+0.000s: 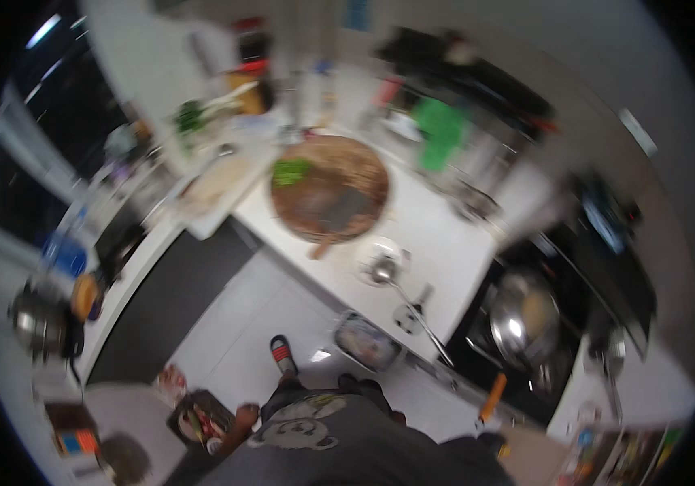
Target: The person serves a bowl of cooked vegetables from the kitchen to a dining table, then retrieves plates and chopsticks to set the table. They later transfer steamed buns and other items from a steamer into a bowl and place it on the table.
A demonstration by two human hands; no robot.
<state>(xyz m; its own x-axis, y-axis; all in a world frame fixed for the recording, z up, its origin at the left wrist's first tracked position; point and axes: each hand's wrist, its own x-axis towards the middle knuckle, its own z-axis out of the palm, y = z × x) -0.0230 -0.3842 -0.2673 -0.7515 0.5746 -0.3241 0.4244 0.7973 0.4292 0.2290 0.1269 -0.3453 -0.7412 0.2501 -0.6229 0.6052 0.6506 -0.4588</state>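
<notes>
My left hand (pixel 247 415) hangs low beside my body, above the floor; its fingers look curled and blurred, and I see nothing clearly in it. Only a sliver of my right hand (pixel 399 418) shows past the edge of my grey shirt. Before me on the white counter (pixel 438 212) lies a round wooden chopping board (pixel 323 149). A cleaver (pixel 346 208) rests on it, its wooden handle over the near edge, with chopped greens (pixel 291 171) at the left. A metal ladle (pixel 385 270) lies in a white bowl (pixel 371 249), handle toward the stove.
A shiny metal wok or pan (pixel 520 319) sits on the black stove (pixel 475 358). Below the counter edge stands a lined bin (pixel 367 341). A white tray (pixel 207 222) holds pale food. An orange handle (pixel 493 398) juts out near the stove. Leafy greens (pixel 189 117) lie at the back left.
</notes>
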